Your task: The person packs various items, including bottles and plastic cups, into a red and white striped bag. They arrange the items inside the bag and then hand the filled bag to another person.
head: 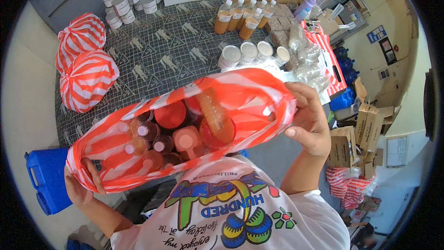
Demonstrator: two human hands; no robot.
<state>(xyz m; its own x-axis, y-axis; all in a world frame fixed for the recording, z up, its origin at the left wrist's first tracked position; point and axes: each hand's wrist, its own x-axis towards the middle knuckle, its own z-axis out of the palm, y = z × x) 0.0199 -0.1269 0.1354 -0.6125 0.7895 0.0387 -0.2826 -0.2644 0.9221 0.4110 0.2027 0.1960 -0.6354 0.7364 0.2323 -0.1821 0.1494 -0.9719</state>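
Before me a red-and-white striped plastic bag [253,86] hangs stretched wide between both hands. My left hand [83,182] grips the rim at one end, fingers curled inside it. The opposite end is bunched in my right hand [310,121]. Inside lie several bottles with pale caps, a larger bottle or jug [187,142] with a handle, and red-looking round lids or cans [170,114]. A clear plastic bottle of orange-brown liquid [215,111] leans on top of them. The striped plastic hides the lower contents.
Two tied striped bags [88,80] sit on the patterned tabletop [156,59]. Stacked cans [121,5] stand at the back left. Bottles of brown liquid [239,17] and a row of cans [248,52] are beyond the bag. A blue jerrycan [48,180] is at left; cardboard boxes [341,146] are at right.
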